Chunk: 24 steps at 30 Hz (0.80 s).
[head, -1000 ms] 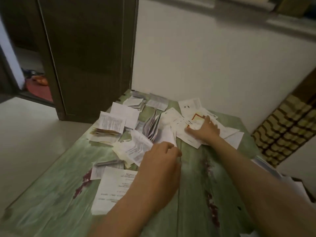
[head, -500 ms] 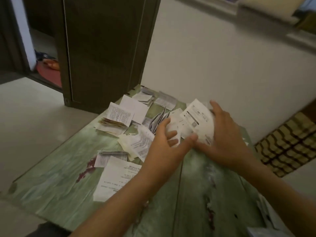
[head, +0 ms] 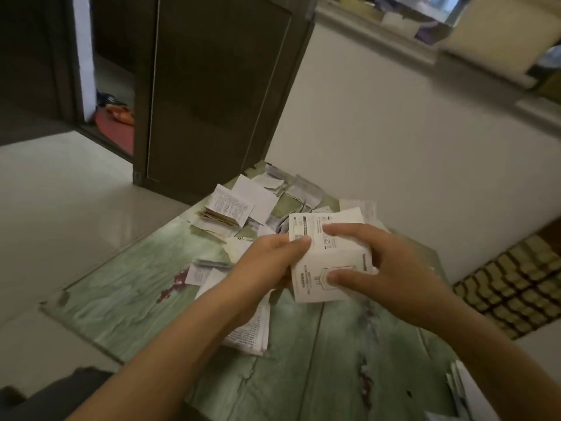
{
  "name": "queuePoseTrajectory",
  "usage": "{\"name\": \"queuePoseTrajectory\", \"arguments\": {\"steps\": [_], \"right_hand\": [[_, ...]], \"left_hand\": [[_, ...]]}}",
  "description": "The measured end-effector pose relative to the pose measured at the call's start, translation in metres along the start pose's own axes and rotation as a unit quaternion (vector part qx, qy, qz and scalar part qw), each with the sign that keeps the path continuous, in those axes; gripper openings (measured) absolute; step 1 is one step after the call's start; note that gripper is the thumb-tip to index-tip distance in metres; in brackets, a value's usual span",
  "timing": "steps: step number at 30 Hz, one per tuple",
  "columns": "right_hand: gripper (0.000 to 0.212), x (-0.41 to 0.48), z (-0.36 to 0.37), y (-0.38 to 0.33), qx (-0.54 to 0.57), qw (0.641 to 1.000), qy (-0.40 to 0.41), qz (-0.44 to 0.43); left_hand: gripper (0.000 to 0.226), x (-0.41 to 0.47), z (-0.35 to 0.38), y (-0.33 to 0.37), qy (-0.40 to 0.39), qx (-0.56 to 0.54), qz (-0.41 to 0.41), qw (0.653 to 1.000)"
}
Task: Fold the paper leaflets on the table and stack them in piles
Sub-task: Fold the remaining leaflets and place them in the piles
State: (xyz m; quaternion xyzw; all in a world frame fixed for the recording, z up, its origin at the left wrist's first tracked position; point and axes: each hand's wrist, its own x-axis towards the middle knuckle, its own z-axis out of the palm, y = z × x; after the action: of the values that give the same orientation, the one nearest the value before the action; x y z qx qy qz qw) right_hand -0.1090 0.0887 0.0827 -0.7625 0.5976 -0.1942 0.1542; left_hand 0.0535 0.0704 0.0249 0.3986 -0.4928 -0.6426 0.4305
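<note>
Both hands hold one white printed leaflet (head: 315, 262) above the middle of the green table (head: 127, 287). My left hand (head: 267, 265) pinches its left edge with thumb and fingers. My right hand (head: 391, 268) grips its right side, index finger across the top half and thumb on the lower half; the sheet bends along a crease between them. Behind it lie several loose leaflets (head: 258, 197) and a thick stack of folded ones (head: 221, 215) at the far left. A flat sheet (head: 255, 329) lies under my left wrist.
A dark wooden door (head: 212, 86) stands behind the table's far corner, next to a white wall (head: 394, 141). A woven yellow-and-black panel (head: 510, 284) sits to the right. More papers (head: 461, 390) lie at the table's near right edge.
My right hand lifted a leaflet off the far pile and brought it toward me. My left hand came up from the table and took its left edge.
</note>
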Motion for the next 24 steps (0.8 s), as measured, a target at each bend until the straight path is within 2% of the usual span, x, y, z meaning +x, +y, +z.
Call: {"name": "queuePoseTrajectory", "arguments": {"steps": [2, 5, 8, 12, 14, 17, 20, 24], "right_hand": [[0.048, 0.003, 0.001, -0.001, 0.056, 0.998, 0.013, 0.013], [0.035, 0.007, 0.003, -0.003, 0.076, 0.996, 0.041, 0.018], [0.017, 0.010, 0.005, -0.005, 0.085, 0.996, 0.033, 0.018], [0.005, 0.015, 0.011, -0.009, 0.122, 0.990, 0.023, 0.069], [0.015, 0.017, 0.015, -0.012, 0.126, 0.988, 0.015, 0.085], [0.034, 0.020, 0.026, -0.019, 0.127, 0.984, -0.039, 0.122], [0.030, 0.024, 0.038, -0.021, 0.175, 0.970, -0.082, 0.149], [0.019, 0.029, 0.052, -0.021, 0.187, 0.964, -0.095, 0.163]], "left_hand": [[0.022, 0.000, -0.003, -0.001, 0.000, -0.011, 0.013, 1.000], [0.038, -0.001, -0.012, 0.000, -0.012, -0.043, 0.043, 0.998], [0.018, -0.001, -0.018, 0.001, 0.033, 0.089, 0.127, 0.987], [0.017, -0.003, -0.031, 0.006, 0.071, 0.211, 0.158, 0.962], [0.016, -0.003, -0.042, 0.010, 0.059, 0.223, 0.125, 0.965], [0.023, -0.002, -0.061, 0.014, 0.010, 0.192, 0.015, 0.981], [0.020, -0.003, -0.078, 0.017, -0.015, 0.221, -0.040, 0.974], [0.012, -0.001, -0.088, 0.018, -0.016, 0.292, -0.080, 0.953]]}}
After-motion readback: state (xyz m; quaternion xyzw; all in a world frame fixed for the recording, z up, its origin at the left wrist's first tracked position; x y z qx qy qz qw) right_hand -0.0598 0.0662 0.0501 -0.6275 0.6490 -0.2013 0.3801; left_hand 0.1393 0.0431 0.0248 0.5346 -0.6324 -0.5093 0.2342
